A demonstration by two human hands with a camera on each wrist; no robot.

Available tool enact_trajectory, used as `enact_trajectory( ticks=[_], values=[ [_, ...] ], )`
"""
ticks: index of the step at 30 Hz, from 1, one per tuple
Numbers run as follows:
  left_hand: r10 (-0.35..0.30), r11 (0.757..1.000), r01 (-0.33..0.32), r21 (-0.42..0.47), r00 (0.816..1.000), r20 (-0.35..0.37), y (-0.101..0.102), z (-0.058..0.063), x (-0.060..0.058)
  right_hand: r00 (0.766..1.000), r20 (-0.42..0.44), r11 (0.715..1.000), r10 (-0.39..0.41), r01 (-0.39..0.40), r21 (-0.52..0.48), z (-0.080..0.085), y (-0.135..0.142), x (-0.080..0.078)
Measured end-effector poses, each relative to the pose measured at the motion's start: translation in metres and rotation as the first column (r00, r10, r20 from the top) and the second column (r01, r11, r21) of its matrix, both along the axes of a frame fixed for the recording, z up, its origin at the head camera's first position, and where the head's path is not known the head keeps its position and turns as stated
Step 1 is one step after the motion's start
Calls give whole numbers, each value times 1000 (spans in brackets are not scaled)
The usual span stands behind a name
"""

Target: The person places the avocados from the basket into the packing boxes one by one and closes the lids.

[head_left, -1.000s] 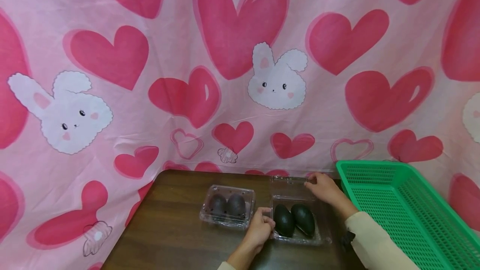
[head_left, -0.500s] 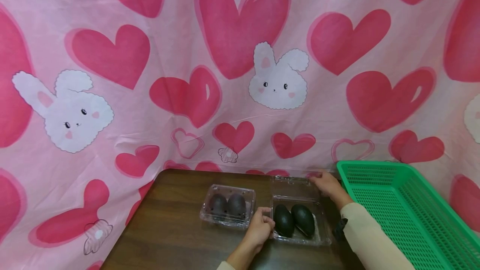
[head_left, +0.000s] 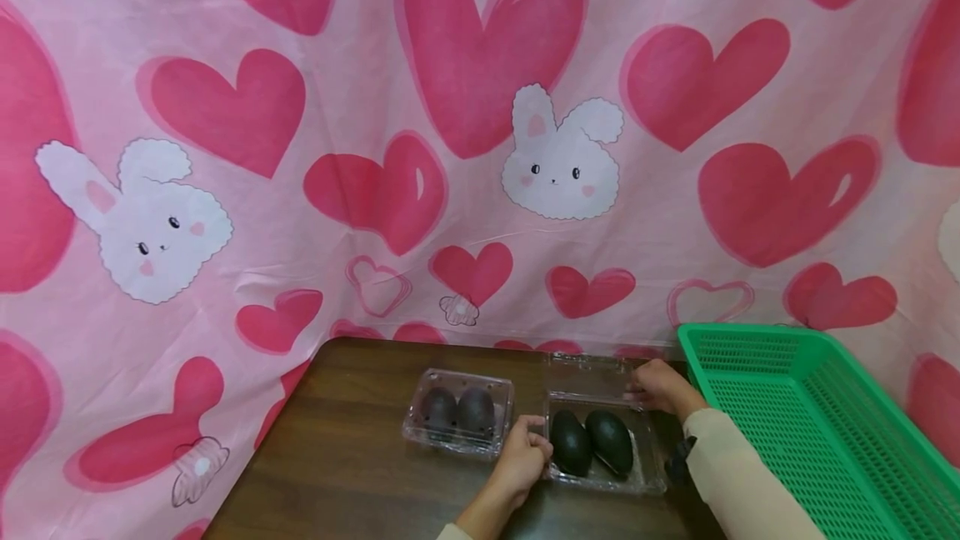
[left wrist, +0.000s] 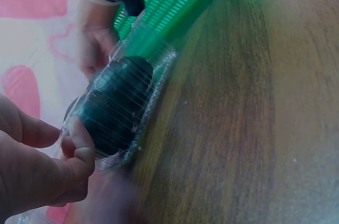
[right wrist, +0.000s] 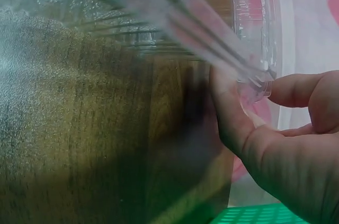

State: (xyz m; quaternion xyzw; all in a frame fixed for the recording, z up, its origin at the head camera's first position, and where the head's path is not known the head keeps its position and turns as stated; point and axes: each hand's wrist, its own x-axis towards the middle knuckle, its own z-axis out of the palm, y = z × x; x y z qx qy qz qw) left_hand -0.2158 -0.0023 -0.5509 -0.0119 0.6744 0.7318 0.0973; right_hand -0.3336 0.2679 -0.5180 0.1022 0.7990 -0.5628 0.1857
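Observation:
An unfolded clear plastic clamshell box (head_left: 648,477) lies on the table, its lid (head_left: 585,375) laid back toward the hanging cloth. Two dark green avocados (head_left: 572,444) sit side by side in its base. My left hand (head_left: 519,458) pinches the left side wall of the box between thumb and fingers, seen close in the left wrist view beside an avocado (left wrist: 124,97). On the far right side, my right hand (head_left: 660,386) grips the plastic edge where lid and base meet; in the right wrist view its thumb and a finger are on either side of the clear plastic (right wrist: 254,38).
To the left stands a second clamshell (head_left: 491,386), closed, with two dark avocados inside. A green perforated basket (head_left: 780,415) is on the right, close to my right forearm. Behind the wooden table (head_left: 345,440) hangs a pink cloth (head_left: 480,215) with hearts and rabbits.
My right hand has slid from the lid's right edge a little to the right and nearer, toward the hinge. The left hand keeps its hold on the box's left side.

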Motion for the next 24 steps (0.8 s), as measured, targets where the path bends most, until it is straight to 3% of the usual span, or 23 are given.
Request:
enact_trajectory(
  ticks=[14,24],
  values=[
    [-25,1000,25,2,1000,-5,-2,3,1,999,-43,1000,0,1,27,15,5,2],
    [-17,1000,17,-7,1000,-26,0,1,0,995,-99,1000,-16,13,-28,23,9,6]
  ],
)
